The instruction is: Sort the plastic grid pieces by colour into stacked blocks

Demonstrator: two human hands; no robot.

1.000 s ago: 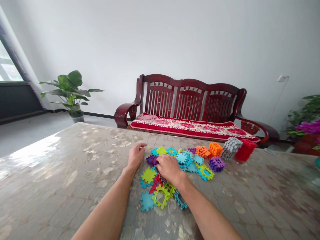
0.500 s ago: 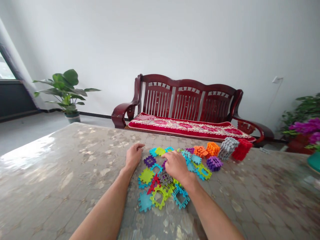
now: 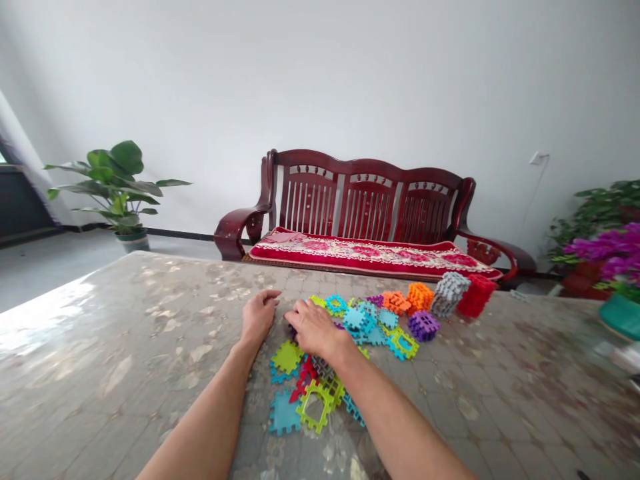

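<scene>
My left hand rests on the table left of the loose pieces, fingers apart and holding nothing. Over the left part of the pile is my right hand, its fingers bent down onto a dark purple interlocking tile, mostly hidden beneath them. Just below lies a lime tile, with a flat blue tile, a red piece and a lime frame tile nearer me. A light-blue tile lies on other blue pieces right of the hand.
Stacked tiles stand to the right: purple, orange, grey and red. The table has a shiny patterned cover. Behind it is a wooden bench. A pot of purple flowers stands at the right.
My right hand has moved left, from the middle of the pile to the purple tile. The light-blue tile now shows on the blue pieces. My left hand stays put; the view shifts slightly.
</scene>
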